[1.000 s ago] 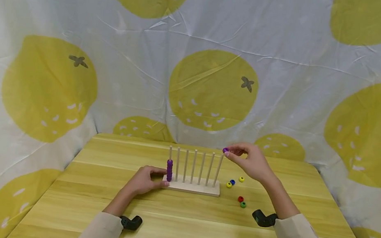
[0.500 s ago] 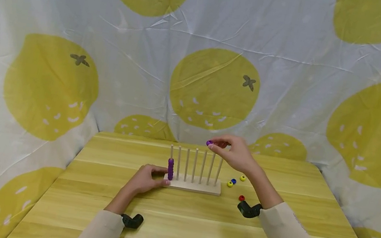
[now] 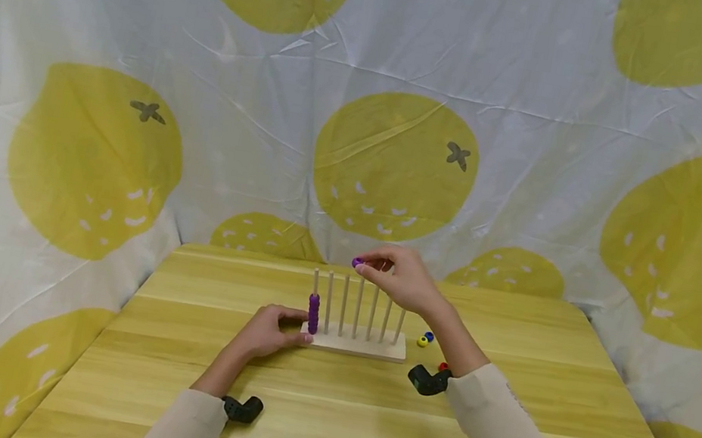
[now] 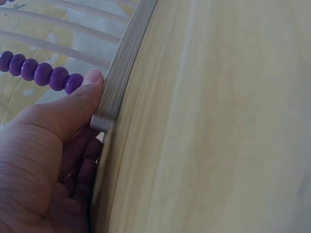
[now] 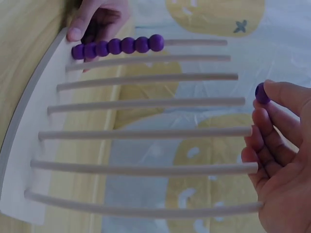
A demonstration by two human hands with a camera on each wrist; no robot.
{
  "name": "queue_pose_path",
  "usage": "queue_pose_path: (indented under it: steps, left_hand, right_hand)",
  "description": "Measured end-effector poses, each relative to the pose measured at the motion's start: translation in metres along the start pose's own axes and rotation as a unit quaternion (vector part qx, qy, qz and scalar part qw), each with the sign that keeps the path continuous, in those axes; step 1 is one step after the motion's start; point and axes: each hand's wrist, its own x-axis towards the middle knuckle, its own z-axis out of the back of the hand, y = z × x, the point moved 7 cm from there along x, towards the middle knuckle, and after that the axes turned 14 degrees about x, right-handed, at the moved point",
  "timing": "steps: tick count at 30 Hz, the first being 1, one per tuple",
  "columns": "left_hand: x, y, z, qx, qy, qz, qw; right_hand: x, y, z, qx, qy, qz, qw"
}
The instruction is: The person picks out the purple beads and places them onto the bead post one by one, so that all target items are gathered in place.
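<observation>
In the head view, a wooden peg rack (image 3: 353, 343) stands on the table with a row of several upright pegs. Its leftmost peg carries a stack of purple beads (image 3: 313, 314), and bare wood shows above them. My left hand (image 3: 265, 331) grips the left end of the base, the thumb on its face beside the lowest bead and the fingers curled behind, as the left wrist view shows. Between thumb and index finger, my right hand (image 3: 402, 276) pinches a loose purple bead (image 5: 262, 93) above the pegs, near the middle of the row and apart from the peg tips.
On the table right of the rack lie a yellow bead (image 3: 423, 341), a blue bead (image 3: 429, 336) and a red bead (image 3: 443, 367), partly hidden by the wrist camera (image 3: 429, 381). A lemon-print curtain (image 3: 394, 164) hangs behind the table.
My right hand has moved left with the purple bead, from the rightmost peg to near the middle ones. Its arm now hides the green bead and one yellow bead. My left hand stays put.
</observation>
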Motion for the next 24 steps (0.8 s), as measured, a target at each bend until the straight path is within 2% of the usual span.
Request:
queue_pose_path:
  steps: [9,16,24]
  left_hand:
    - [0.001,0.001,0.002,0.006,-0.011,-0.004,0.9999]
    - [0.001,0.005,-0.004,-0.005,-0.002,0.007,1.0]
    - [0.003,0.004,-0.003,-0.001,-0.001,-0.008,1.0]
  right_hand:
    - [0.017,0.014,-0.02,-0.003,0.016,0.008,1.0]
    - [0.026,0.014,-0.036,0.0,0.03,0.008,1.0]
    - [0.032,0.014,-0.047,-0.018,0.041,0.003,0.999]
